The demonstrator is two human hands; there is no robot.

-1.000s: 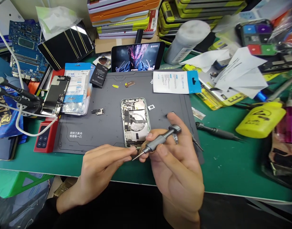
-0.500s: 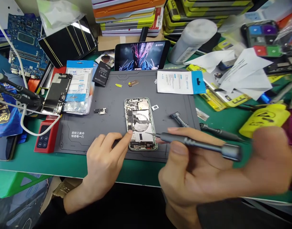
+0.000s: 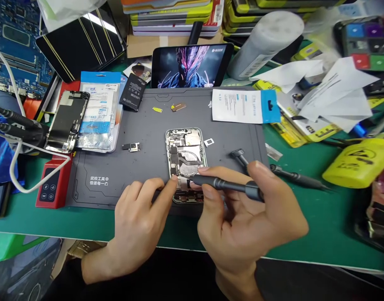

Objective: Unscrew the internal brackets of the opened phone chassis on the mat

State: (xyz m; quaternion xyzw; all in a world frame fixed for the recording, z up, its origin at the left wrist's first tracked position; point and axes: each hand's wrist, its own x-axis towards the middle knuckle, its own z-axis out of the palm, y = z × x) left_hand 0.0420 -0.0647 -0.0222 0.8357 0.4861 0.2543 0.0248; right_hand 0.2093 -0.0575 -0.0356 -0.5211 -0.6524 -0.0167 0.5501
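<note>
An opened phone [image 3: 188, 152] lies on the grey mat, its circuit boards and round coil bare. My right hand [image 3: 242, 217] grips a dark precision screwdriver [image 3: 223, 184] between thumb and fingers. The driver is tilted almost flat, and its thin tip points at the left part of the phone's interior. Bent inward at the phone's left edge, my left hand [image 3: 144, 211] has its index fingertip beside that tip. A dark thing shows between its curled fingers, mostly hidden. A white SIM tray [image 3: 209, 142] sits just right of the phone.
More screwdrivers [image 3: 296, 176] rest at the mat's right. Left of the phone is a small metal part [image 3: 131, 146]. A battery [image 3: 133, 93], a removed screen [image 3: 68, 119] and a red device [image 3: 52, 180] stand further left. A propped phone [image 3: 192, 65] plays video at the back.
My right hand has moved left and brought the screwdriver tip to the phone's left side, beside my left fingertip. Its thumb now sits closer to the driver's end. The view has shifted slightly.
</note>
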